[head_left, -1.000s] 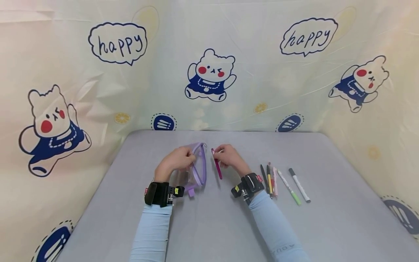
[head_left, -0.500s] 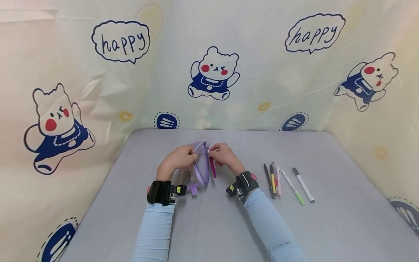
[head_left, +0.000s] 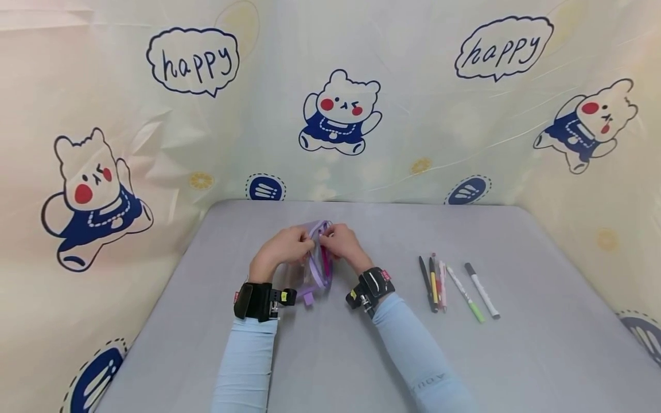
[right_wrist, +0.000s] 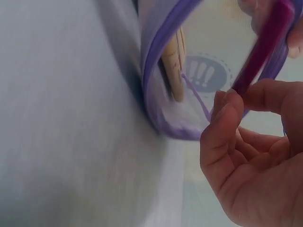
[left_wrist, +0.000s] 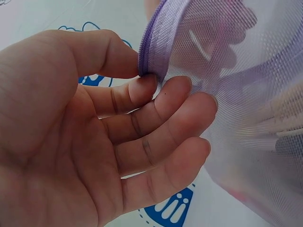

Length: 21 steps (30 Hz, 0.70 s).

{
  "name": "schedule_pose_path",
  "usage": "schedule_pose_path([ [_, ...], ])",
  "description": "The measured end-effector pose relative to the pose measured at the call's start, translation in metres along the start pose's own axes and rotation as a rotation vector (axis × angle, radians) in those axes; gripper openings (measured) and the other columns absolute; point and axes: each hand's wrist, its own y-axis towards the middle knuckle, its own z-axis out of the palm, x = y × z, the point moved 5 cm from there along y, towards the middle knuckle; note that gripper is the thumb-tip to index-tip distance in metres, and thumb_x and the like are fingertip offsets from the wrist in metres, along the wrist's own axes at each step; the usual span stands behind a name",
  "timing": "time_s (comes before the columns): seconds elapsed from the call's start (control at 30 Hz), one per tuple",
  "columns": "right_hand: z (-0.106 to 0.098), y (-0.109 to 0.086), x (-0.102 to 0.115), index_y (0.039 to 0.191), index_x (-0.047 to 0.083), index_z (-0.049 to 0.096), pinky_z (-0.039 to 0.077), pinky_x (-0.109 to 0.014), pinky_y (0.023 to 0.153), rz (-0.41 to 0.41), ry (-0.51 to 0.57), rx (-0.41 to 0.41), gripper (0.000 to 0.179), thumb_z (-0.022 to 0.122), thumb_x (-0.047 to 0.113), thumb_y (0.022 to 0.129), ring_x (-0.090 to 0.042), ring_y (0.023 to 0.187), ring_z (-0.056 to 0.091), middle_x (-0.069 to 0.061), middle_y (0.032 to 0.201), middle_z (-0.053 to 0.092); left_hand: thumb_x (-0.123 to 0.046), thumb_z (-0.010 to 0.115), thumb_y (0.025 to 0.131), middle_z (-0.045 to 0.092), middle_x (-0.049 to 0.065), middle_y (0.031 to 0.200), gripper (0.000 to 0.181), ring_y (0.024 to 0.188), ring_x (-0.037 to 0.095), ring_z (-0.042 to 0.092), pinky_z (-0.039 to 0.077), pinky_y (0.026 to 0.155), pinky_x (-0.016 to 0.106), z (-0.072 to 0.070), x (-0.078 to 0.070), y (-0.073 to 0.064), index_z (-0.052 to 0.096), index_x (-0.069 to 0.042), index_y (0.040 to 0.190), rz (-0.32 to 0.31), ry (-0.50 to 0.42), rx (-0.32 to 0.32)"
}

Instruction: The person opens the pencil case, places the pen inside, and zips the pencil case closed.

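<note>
My left hand (head_left: 286,246) pinches the purple zipper edge of a see-through mesh pencil pouch (head_left: 314,274) between thumb and forefinger; in the left wrist view its other fingers lie loosely along the mesh (left_wrist: 255,113). The pouch's mouth stands open, facing right. With thumb and fingertips, my right hand (head_left: 345,244) holds a magenta pen (right_wrist: 265,45) by one end. The pen's body slants across the purple-rimmed opening (right_wrist: 154,71) in the right wrist view. Inside the pouch show tan wooden sticks (right_wrist: 173,71). A purple tab (head_left: 308,299) hangs from the pouch's near end.
To the right on the grey table (head_left: 392,355) lie a black pen (head_left: 426,281), a yellow-and-black pencil (head_left: 434,289), a pink pen (head_left: 443,287), a white-and-green marker (head_left: 466,295) and a grey-capped marker (head_left: 482,291). A printed curtain (head_left: 403,103) stands behind.
My right hand has carried the magenta pen leftward, from beside the pouch to within its mouth. The left hand keeps its pinch on the pouch edge. The head view has shifted slightly.
</note>
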Motion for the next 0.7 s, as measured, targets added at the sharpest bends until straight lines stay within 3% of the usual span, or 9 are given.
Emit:
schedule_pose_path([
  [0.13,0.005,0.0,0.002,0.085,0.002,0.069,0.057,-0.034,0.053,0.005,0.084,0.019,0.021,0.055,0.016,0.092,-0.016,0.051,0.06,-0.004,0.066,0.064,-0.022,0.05,0.094,0.059,0.005,0.078,0.015,0.065,0.019,0.057,0.046,0.057,0.029,0.001,-0.001,0.003,0.052,-0.009,0.087,0.005,0.017,-0.002],
  [0.33,0.004,-0.006,-0.001,0.089,-0.007,0.066,0.059,-0.04,0.058,0.011,0.163,0.034,0.025,0.052,0.014,0.093,-0.014,0.049,0.06,-0.011,0.07,0.067,-0.02,0.05,0.094,0.058,0.005,0.077,0.014,0.064,0.019,0.056,0.045,0.057,0.029,0.003,0.0,0.004,0.052,-0.009,0.086,0.013,0.014,-0.004],
  [0.5,-0.006,-0.012,-0.01,0.092,-0.006,0.067,0.058,-0.041,0.061,-0.01,0.067,0.047,0.028,0.053,0.018,0.093,-0.012,0.049,0.059,-0.005,0.063,0.064,-0.02,0.05,0.093,0.057,0.004,0.074,0.014,0.063,0.018,0.055,0.044,0.057,0.028,0.005,-0.001,0.004,0.052,-0.01,0.085,0.019,0.017,-0.004],
  [0.7,-0.023,-0.02,-0.02,0.099,-0.002,0.069,0.054,-0.029,0.053,-0.023,-0.051,0.102,0.027,0.053,0.018,0.092,-0.013,0.052,0.059,-0.006,0.067,0.064,-0.021,0.05,0.094,0.057,0.004,0.074,0.014,0.063,0.018,0.055,0.045,0.058,0.028,0.005,-0.001,0.004,0.052,-0.009,0.086,0.016,0.008,-0.001],
])
